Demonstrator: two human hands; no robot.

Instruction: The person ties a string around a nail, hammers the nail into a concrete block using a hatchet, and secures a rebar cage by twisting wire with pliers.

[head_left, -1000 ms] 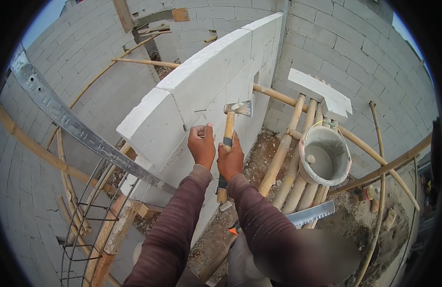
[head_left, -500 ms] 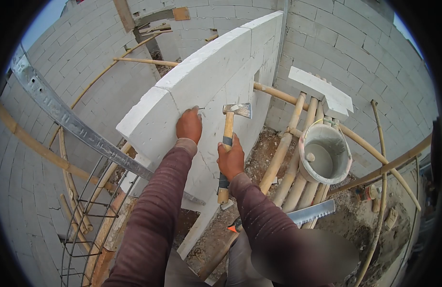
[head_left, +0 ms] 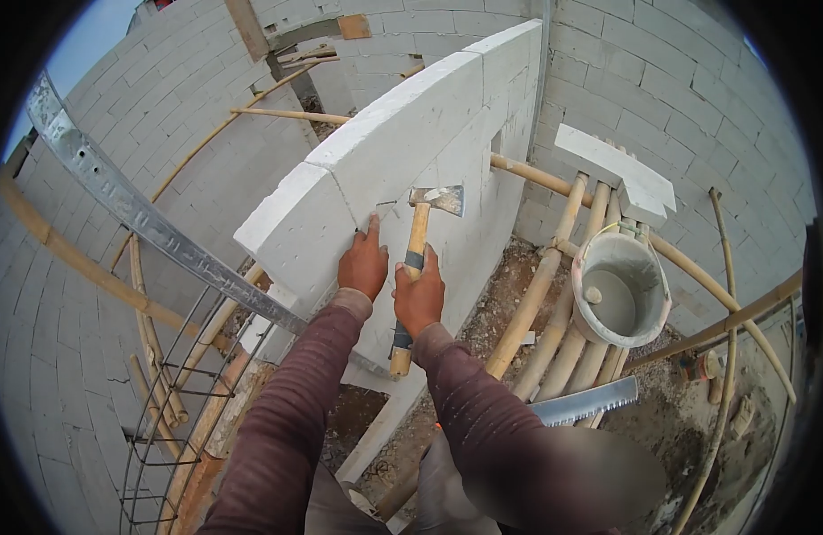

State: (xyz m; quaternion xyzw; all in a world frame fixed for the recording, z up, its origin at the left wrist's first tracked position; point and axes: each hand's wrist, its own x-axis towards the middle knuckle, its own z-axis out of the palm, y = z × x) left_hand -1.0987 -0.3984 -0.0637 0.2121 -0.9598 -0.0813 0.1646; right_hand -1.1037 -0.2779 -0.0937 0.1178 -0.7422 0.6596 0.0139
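Observation:
A hatchet (head_left: 418, 234) with a wooden handle and black wrapped bands is gripped in my right hand (head_left: 419, 290). Its metal head is close to the face of a white block wall (head_left: 429, 134), blade pointing right. Left of the head, a thin nail (head_left: 387, 203) juts from the wall. Just below that nail, my left hand (head_left: 364, 265) rests against the wall with its index finger stretched upward. The fingertip appears slightly apart from the nail, and I see nothing held in this hand.
A mortar bucket (head_left: 621, 290) and cut white blocks (head_left: 615, 174) sit on bamboo poles (head_left: 541, 308) to the right. A handsaw (head_left: 585, 401) lies below them. A long metal strip (head_left: 162, 214) slants across the left, above a rebar cage (head_left: 175, 419).
My left hand has moved down off the nail, its index finger now extended. The hatchet head has shifted slightly left, closer to the nail. The view has shifted a little.

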